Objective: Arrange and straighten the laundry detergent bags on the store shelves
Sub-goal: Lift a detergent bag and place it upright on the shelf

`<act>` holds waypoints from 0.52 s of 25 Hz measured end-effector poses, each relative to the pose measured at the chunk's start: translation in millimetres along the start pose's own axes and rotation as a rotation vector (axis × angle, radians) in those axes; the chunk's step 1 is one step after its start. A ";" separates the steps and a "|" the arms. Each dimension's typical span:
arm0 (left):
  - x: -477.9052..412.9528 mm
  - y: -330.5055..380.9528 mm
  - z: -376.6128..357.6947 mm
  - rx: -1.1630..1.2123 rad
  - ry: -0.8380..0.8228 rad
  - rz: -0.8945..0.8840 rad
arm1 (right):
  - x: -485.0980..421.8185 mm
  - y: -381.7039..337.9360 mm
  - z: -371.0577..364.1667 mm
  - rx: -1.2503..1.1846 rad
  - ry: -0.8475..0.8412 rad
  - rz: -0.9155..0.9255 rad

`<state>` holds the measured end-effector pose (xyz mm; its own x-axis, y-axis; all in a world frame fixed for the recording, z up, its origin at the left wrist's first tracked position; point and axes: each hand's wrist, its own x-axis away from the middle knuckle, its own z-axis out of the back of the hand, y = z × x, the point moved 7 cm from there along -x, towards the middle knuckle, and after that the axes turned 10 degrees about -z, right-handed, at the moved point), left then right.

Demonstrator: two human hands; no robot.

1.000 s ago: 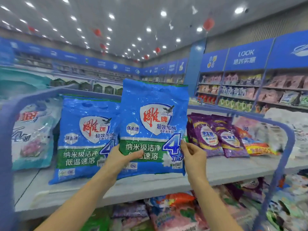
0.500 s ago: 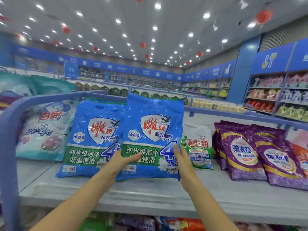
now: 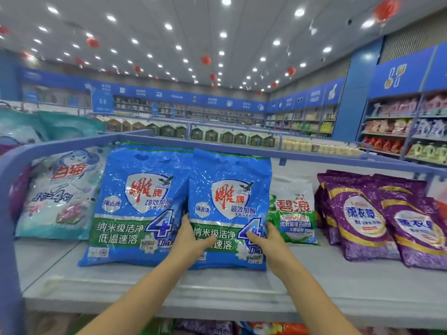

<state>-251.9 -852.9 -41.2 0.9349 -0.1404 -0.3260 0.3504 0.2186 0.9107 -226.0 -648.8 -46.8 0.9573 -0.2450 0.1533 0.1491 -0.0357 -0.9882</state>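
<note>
Update: the front blue bag is down. A second ago it was held clear above the shelf. Now its bottom edge looks seated on the shelf and it leans back slightly.

The left grip clamps the lower left edge, thumb across the front and fingers behind. The right grip does the same on the lower right edge. Both are closed on the bag, not yet let go.

Position: it stands just right of the second blue bag, with its left edge overlapping that one's right edge. On the other side it covers part of the green-and-white bag, which sits behind it. The purple bags are further right, apart from it. A pale teal bag is at far left.

Caveat: I can't confirm full contact along the bottom, because the wrists hide part of the lower edge.

For the task, placement is basically done but straightening isn't. The two blue bags' bottoms are roughly level, but the overlap means they're not yet squared side by side. It probably needs a small nudge right, then release. Risk: a soft bag may slump forward once freed.
</note>
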 end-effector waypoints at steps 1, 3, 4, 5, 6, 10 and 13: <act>-0.6 -1.2 0.6 0.012 0.001 0.011 | -0.2 1.9 -1.2 -0.009 -0.017 -0.014; -1.9 -1.3 2.7 0.019 0.002 -0.002 | 0.8 4.2 -5.6 0.019 -0.049 -0.011; -1.9 -0.1 3.0 0.024 -0.005 -0.018 | 0.9 4.7 -7.5 0.038 -0.054 -0.008; -1.2 0.1 3.3 0.033 -0.011 -0.028 | 1.6 4.4 -8.8 0.044 -0.054 -0.004; -1.4 0.7 2.3 0.040 -0.019 -0.040 | 3.0 3.6 -9.4 0.037 -0.052 -0.001; -3.4 5.7 1.6 0.044 -0.016 -0.071 | 5.3 0.0 -10.5 0.050 -0.039 0.000; -1.9 9.2 4.0 -0.004 0.022 -0.098 | 6.8 -0.6 -9.6 0.073 -0.008 -0.007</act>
<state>-250.6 -854.5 -31.1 0.8972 -0.1404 -0.4187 0.4402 0.2086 0.8733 -222.0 -659.7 -45.2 0.9581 -0.2372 0.1606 0.1733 0.0335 -0.9843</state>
